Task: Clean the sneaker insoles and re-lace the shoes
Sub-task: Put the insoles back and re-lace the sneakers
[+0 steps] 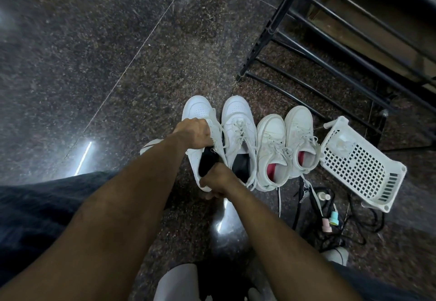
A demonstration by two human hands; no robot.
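Both hands curled in grips — left hand (194, 133) farther out, right hand (217, 179) nearer.

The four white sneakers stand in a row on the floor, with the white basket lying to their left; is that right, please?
Not quite: the head view shows the white basket lying to the right of the four white sneakers, not their left. They do stand in a row on the floor.

A single head-worn wide-angle view looks steeply down and forward at the floor (118, 64), close over both forearms. Shoes (238, 135) sit near centre, a basket (361, 166) at 3 o'clock, a rack (330, 41) at 1 o'clock.
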